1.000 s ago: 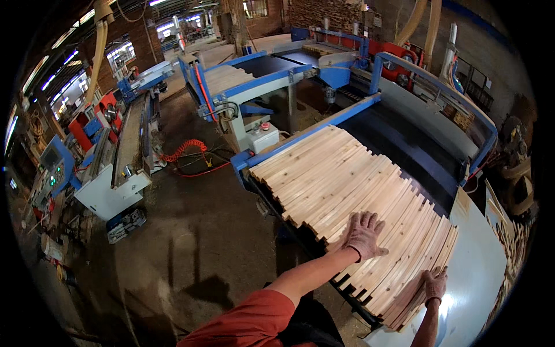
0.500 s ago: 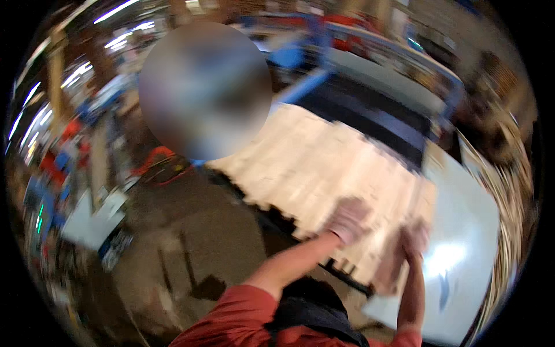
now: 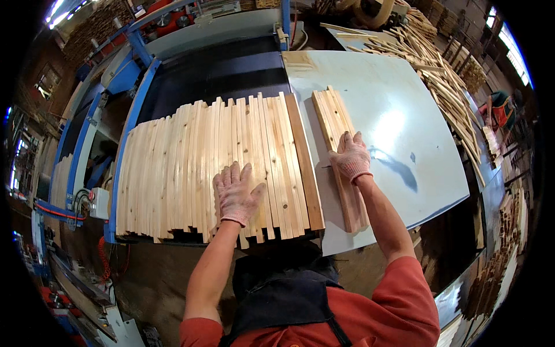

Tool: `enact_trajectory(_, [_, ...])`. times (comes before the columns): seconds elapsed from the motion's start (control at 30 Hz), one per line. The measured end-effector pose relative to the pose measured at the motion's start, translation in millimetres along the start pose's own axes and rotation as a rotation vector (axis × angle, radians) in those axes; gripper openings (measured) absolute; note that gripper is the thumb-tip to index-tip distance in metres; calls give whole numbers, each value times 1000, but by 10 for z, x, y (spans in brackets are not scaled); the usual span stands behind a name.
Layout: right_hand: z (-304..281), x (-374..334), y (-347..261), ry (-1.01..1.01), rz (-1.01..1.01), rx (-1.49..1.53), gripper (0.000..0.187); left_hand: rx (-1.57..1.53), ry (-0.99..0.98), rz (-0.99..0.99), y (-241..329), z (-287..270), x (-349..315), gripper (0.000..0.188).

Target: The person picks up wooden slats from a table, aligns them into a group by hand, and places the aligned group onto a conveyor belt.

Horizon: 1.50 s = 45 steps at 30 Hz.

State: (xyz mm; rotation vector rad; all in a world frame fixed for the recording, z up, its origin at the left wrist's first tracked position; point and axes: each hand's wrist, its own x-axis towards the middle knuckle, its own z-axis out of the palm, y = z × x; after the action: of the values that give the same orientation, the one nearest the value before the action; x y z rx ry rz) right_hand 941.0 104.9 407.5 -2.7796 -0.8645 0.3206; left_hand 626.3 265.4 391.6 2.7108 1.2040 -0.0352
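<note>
Shiny table (image 3: 435, 156) bears a small stack of sticks (image 3: 333, 115) under the right hand (image 3: 351, 157), grip unclear; the left hand (image 3: 236, 194) lies spread on the stick row (image 3: 179, 162).

Right grip (image 3: 351, 157) now over pale counter (image 3: 430, 185), wood bundle (image 3: 334, 118) under it split from main row (image 3: 185, 168). Gap opened left of right grip, baring row's brown end face (image 3: 305, 162). View swung right: more stick pile (image 3: 442, 101) showing beyond right grip.

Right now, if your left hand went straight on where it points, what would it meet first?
The left hand would first meet the wooden strips beneath it; beyond their ends come the dark belt and, depth being unclear, probably the grey panel.
</note>
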Motion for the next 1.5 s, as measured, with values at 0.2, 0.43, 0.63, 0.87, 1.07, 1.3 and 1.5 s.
enact_trajectory(0.2, [385, -134, -435, 199, -400, -53, 77, 38, 11, 10, 59, -26, -1, 81])
enact_trajectory(0.43, [331, -235, -853, -206, -294, -116, 65, 105, -20, -6, 53, -18, 35, 80])
enact_trajectory(0.63, [514, -280, -735, -135, -141, 286, 68, 104, -1, 3, 85, 40, 44, 79])
enact_trajectory(0.87, [669, -367, -564, -89, -243, 429, 50, -112, 122, 74, -380, 214, 41, 75])
enact_trajectory(1.07, [1495, -15, -41, 89, -263, 471, 47, -381, 315, -73, -1092, -204, -287, 68])
enact_trajectory(1.3, [813, -497, -409, -44, -22, 836, 50, -162, 567, -420, -3167, -182, -1183, 78])
enact_trajectory(1.5, [1200, -271, -385, 42, -67, 924, 55, 111, 470, -900, -4460, -898, -1566, 94])
